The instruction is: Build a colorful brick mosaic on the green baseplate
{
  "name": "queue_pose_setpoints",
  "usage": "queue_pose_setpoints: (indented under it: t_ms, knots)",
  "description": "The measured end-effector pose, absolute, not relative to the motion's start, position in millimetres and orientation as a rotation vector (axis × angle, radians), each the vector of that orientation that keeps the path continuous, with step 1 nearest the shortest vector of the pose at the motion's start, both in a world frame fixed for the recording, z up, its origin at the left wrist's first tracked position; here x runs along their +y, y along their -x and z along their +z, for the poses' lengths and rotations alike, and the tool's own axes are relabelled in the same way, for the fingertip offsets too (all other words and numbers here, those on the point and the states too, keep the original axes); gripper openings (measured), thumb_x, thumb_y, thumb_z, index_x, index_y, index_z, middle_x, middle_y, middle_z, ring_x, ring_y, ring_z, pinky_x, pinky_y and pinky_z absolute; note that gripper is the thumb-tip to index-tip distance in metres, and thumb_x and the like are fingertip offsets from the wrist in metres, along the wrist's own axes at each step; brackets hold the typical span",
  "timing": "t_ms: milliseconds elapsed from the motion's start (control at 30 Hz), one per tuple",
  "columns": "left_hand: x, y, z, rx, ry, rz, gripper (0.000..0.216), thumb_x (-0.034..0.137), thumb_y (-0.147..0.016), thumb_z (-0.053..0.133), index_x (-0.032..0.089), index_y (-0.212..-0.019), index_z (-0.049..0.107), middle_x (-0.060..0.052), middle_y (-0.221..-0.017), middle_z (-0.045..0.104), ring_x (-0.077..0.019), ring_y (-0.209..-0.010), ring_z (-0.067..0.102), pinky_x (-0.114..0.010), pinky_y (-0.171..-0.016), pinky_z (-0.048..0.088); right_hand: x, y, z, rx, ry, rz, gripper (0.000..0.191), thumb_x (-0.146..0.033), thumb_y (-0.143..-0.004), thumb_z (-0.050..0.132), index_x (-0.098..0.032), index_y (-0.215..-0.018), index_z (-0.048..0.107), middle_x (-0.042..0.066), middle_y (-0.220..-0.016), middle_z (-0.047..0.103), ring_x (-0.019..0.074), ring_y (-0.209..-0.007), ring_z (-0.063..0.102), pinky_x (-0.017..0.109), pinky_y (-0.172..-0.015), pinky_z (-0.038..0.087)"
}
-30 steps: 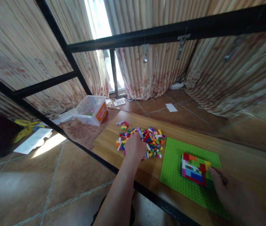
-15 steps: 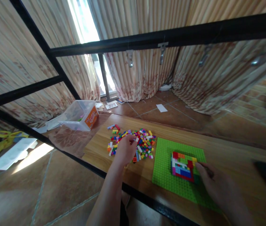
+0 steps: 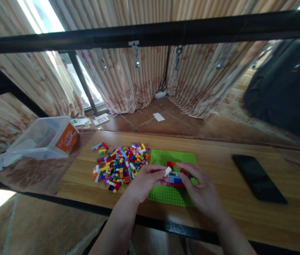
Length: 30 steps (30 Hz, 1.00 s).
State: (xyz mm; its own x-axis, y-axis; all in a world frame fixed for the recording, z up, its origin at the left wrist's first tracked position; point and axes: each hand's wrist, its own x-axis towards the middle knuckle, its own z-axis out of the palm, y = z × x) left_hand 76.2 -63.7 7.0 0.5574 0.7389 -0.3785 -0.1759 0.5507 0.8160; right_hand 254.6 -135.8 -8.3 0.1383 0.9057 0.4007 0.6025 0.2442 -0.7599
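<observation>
A small white brick (image 3: 168,171) is pinched between the thumb and fingers of my left hand (image 3: 148,180). Just below it lies a flat build of coloured bricks (image 3: 175,180), with red, orange, blue and green parts showing, on the green baseplate (image 3: 166,196). My right hand (image 3: 201,189) is curled over the right side of this build, its thumb and fingers on it and covering part of it. Left of the baseplate, a spread pile of loose bricks (image 3: 120,161) lies on the wooden table (image 3: 214,156).
A black phone (image 3: 257,177) lies at the table's right. Beyond the left end stands a clear plastic box (image 3: 43,138) with an orange label. A black metal bar (image 3: 160,33) with hanging clips crosses above the table, before the curtains (image 3: 128,81).
My left hand has moved right from the loose pile to the build, bringing the white brick. My right hand still grips the build's right side. The view has turned right, showing the whole phone.
</observation>
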Motion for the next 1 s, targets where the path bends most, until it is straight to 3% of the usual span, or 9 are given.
queue_pose_setpoints:
  t_ms: [200, 367, 533, 667, 867, 1000]
  knots:
    - [-70.3, -89.0, 5.5, 0.787, -0.910, 0.493, 0.030, 0.035, -0.067, 0.081, 0.011, -0.084, 0.075, -0.003, -0.071, 0.069, -0.0099, -0.065, 0.062, -0.022, -0.063, 0.046, -142.9, -253.0, -10.4, -1.743, 1.360, 0.394, 0.024, -0.023, -0.096, 0.054, -0.029, -0.112, 0.072, 0.004, -0.104, 0.072, 0.0161, -0.096, 0.069, 0.030, -0.086, 0.057]
    - [-69.6, -92.7, 4.9, 0.865, -1.013, 0.519, 0.025, 0.037, -0.077, 0.071, 0.012, -0.080, 0.070, -0.002, -0.068, 0.065, -0.0095, -0.058, 0.058, -0.022, -0.058, 0.043, -143.6, -271.6, -14.9, -1.670, 1.547, 0.283, 0.019, -0.031, -0.095, 0.057, -0.024, -0.099, 0.073, 0.004, -0.095, 0.075, 0.0174, -0.086, 0.071, 0.030, -0.080, 0.056]
    - [-65.3, -91.9, 6.0, 0.969, -1.138, 0.603, 0.019, 0.029, -0.082, 0.062, 0.012, -0.080, 0.070, -0.001, -0.066, 0.063, -0.0081, -0.055, 0.052, -0.021, -0.053, 0.036, -144.4, -298.3, -14.8, -1.377, 1.809, 0.188, 0.026, -0.041, -0.093, 0.055, -0.022, -0.099, 0.072, 0.006, -0.092, 0.077, 0.0203, -0.080, 0.071, 0.032, -0.071, 0.055]
    - [-64.3, -91.7, 5.7, 1.038, -1.229, 0.600, 0.016, 0.023, -0.081, 0.058, 0.014, -0.080, 0.072, -0.001, -0.069, 0.065, -0.0095, -0.057, 0.054, -0.022, -0.055, 0.038, -142.0, -296.4, -15.7, -1.371, 1.824, 0.220, 0.028, -0.042, -0.094, 0.052, -0.022, -0.098, 0.071, 0.007, -0.093, 0.075, 0.0217, -0.083, 0.070, 0.035, -0.076, 0.054]
    - [-65.8, -91.2, -8.0, 1.010, -1.367, 0.509, 0.032, 0.028, -0.083, 0.059, 0.013, -0.107, 0.072, -0.001, -0.071, 0.065, -0.0122, -0.059, 0.055, -0.024, -0.058, 0.042, -135.1, -280.5, -18.9, -1.540, 1.746, 0.262, 0.026, -0.040, -0.095, 0.051, -0.023, -0.093, 0.071, 0.007, -0.099, 0.071, 0.0229, -0.096, 0.066, 0.040, -0.090, 0.051]
    - [-65.4, -90.1, -13.1, 1.011, -1.447, 0.480, 0.036, 0.030, -0.084, 0.058, 0.013, -0.113, 0.071, -0.003, -0.074, 0.067, -0.0140, -0.062, 0.057, -0.025, -0.059, 0.044, -133.7, -277.2, -21.7, -1.564, 1.759, 0.250, 0.025, -0.039, -0.095, 0.052, -0.024, -0.093, 0.072, 0.008, -0.103, 0.068, 0.0225, -0.099, 0.064, 0.040, -0.093, 0.050]
